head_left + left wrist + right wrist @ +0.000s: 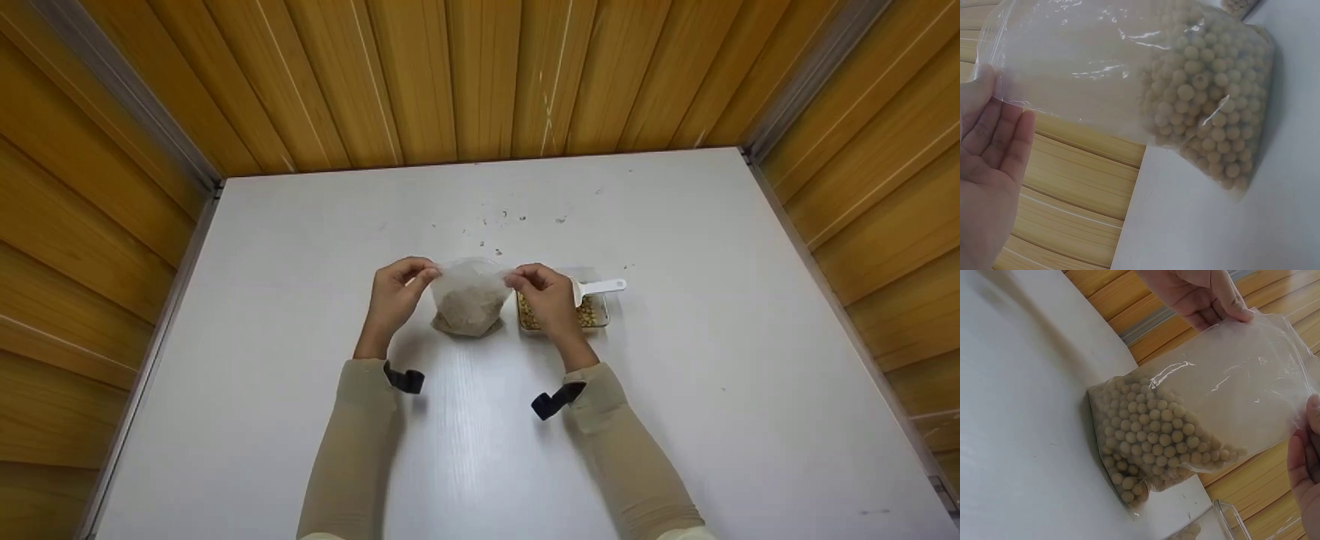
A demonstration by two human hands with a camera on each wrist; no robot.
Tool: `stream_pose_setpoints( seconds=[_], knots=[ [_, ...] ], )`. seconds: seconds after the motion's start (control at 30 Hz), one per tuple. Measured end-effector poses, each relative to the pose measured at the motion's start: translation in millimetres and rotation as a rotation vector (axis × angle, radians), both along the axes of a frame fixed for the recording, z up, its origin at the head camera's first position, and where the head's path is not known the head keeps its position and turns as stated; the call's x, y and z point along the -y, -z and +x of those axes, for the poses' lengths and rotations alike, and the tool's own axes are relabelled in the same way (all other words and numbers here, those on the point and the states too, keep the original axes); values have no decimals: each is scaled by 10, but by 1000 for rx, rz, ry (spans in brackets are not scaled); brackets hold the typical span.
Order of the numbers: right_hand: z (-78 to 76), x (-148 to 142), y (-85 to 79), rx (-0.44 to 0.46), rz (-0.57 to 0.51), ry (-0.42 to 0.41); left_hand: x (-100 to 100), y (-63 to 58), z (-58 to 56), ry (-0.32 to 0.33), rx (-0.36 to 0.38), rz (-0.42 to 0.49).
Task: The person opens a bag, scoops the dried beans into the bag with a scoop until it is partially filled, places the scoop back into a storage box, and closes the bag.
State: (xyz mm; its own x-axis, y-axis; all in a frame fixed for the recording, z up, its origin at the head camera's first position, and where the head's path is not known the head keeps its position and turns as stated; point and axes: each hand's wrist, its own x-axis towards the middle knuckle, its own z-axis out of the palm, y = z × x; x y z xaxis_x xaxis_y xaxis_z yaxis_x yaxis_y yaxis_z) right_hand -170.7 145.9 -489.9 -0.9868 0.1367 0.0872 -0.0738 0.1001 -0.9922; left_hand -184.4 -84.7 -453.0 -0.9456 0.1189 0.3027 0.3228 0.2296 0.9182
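Note:
A clear plastic bag [471,296] stands on the table, its lower part filled with round beige beans [1157,433] that look like soybeans. My left hand [396,294] pinches the upper left corner between thumb and fingers. At the opposite top corner, my right hand [547,300] holds the film the same way. Between the hands the upper part of the bag is stretched upright, and the left wrist view shows the left thumb [983,84] against the film. Whether the bag's mouth is sealed, I cannot tell.
Just right of the bag is a clear rectangular container [564,331] of yellowish beans, partly hidden by my right hand. A white-handled scoop [604,286] lies across it. Small dark marks [523,218] dot the white table [247,360] behind the bag. Wood-patterned walls [480,82] enclose the table.

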Motion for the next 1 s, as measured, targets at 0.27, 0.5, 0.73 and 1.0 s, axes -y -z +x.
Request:
stream_pose_setpoints(
  seconds=[0.27, 0.5, 0.73, 1.0],
  knots=[
    [-18, -33, 16, 6, -25, -29, 46, 159, -90, 101, 98, 102],
    [-38, -80, 15, -48, -26, -89, 27, 303, -192, 189, 113, 139],
    [-49, -81, -13, 4, 4, -159, -15, 322, -219, 195, 85, 136],
    [-79, -40, -22, 26, 20, -131, -48, 328, -228, 152, 112, 119]
  ],
)
